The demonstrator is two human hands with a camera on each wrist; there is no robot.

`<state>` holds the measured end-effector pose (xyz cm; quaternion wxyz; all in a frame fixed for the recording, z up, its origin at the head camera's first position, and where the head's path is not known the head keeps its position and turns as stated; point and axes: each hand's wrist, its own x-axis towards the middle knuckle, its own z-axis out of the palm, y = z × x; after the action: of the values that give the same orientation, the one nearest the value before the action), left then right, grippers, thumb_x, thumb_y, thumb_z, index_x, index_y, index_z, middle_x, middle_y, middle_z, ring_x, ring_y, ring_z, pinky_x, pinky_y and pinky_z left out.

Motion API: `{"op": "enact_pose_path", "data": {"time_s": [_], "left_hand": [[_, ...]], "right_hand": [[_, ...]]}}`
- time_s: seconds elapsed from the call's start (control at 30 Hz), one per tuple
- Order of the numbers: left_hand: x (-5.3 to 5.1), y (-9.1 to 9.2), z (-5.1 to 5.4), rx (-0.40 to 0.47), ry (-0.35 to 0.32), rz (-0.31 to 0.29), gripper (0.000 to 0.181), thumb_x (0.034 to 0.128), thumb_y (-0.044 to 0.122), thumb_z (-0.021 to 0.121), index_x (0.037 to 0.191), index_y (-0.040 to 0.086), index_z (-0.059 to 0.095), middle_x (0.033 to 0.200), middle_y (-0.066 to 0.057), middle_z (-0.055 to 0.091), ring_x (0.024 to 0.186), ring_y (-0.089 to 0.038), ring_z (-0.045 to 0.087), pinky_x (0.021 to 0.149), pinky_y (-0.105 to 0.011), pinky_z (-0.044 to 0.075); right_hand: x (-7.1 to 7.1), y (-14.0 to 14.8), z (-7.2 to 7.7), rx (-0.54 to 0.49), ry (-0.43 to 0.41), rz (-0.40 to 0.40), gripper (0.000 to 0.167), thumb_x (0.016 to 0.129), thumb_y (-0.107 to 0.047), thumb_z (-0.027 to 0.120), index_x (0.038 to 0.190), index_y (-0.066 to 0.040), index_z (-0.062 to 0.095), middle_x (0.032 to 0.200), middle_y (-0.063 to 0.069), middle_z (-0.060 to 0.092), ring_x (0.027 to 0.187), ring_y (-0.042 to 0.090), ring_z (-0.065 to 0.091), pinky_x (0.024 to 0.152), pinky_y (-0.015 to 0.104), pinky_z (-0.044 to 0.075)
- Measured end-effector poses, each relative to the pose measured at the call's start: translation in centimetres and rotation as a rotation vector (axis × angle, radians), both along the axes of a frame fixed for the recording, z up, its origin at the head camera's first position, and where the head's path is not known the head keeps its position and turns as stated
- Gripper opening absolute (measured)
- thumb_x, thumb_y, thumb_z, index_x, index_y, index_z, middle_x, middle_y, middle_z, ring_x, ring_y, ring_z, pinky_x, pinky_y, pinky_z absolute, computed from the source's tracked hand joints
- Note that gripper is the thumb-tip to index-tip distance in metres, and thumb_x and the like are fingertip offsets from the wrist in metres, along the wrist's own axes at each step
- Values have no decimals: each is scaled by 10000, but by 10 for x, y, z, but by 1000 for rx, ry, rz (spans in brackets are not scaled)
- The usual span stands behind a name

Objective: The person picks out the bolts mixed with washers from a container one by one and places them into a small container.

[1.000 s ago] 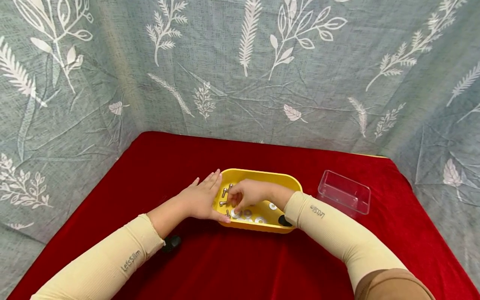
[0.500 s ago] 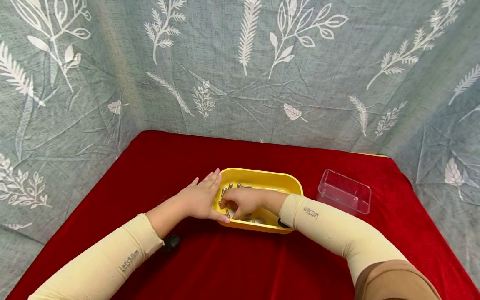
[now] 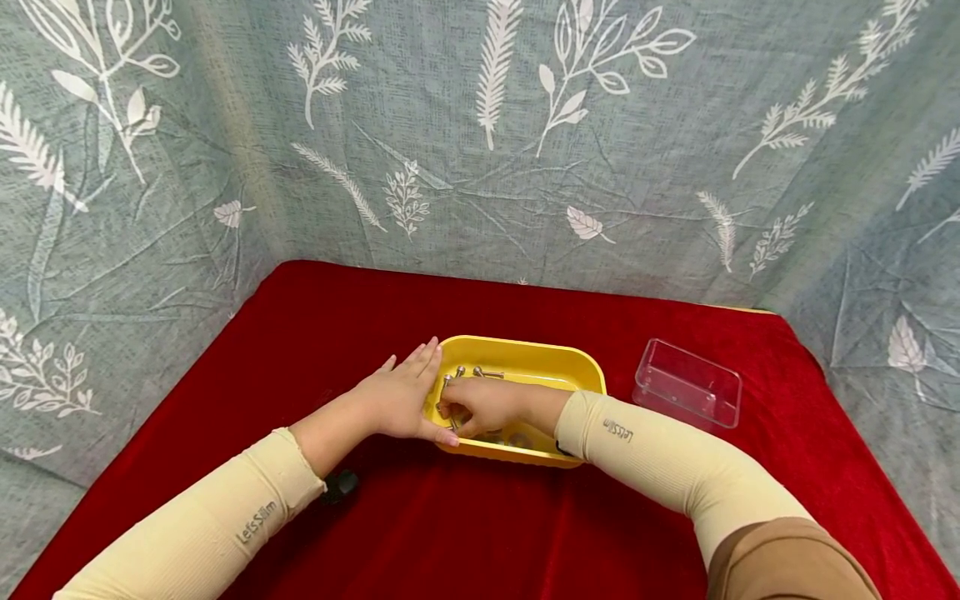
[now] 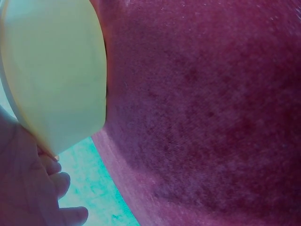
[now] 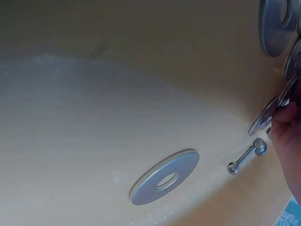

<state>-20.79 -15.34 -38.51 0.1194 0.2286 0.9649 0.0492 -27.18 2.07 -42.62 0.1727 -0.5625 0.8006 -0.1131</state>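
Observation:
A yellow bin stands on the red cloth. My left hand rests on its left end with fingers straight, thumb over the near rim. Inside the bin's left part my right hand reaches down with curled fingers, near several bolts. Whether the fingertips pinch anything is hidden in the head view. From the right wrist, a finger touches or nearly touches metal washers at the right edge; a loose washer and a bolt lie on the bin floor.
A clear plastic box stands to the right of the bin. A small black object lies beside the left cuff. A patterned grey-green curtain hangs behind the red-covered table.
My right hand has moved slightly left and lower into the bin, uncovering a bolt behind it. The left hand stays on the bin's end.

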Motion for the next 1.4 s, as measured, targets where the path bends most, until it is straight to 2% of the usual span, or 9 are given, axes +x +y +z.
{"op": "enact_pose_path", "data": {"time_s": [0.37,0.73,1.07,1.4], "left_hand": [[-2,-1,-5,-4,5,7,1312,578,884,420,1451,-18,38,1519,-144,-39,1395,-281,48,1064,-555,148],[-2,-2,-6,-7,-1,17,1309,580,884,420,1451,-6,16,1522,-142,-36,1396,-274,43,1069,-545,144],[-2,-1,-5,-6,-1,13,1295,596,869,441,1451,-5,15,1518,-133,-50,1395,-282,49,1065,-553,144],[-3,-1,-5,7,8,7,1294,600,856,465,1451,-20,37,1520,-147,-28,1393,-290,59,1060,-559,153]], "right_hand": [[-5,2,0,18,-48,-86,312,796,-255,720,1047,-125,587,995,-51,546,893,54,498,805,159,410],[-6,3,0,5,-45,-64,223,795,-210,722,972,-152,599,949,-67,513,862,59,452,800,168,387],[-5,4,3,-20,-66,-19,243,814,-209,700,1035,-147,617,987,-47,529,868,58,454,791,164,387],[-8,5,4,3,-104,-68,198,799,-196,717,963,-154,614,919,-76,527,837,55,462,774,170,394]]}}
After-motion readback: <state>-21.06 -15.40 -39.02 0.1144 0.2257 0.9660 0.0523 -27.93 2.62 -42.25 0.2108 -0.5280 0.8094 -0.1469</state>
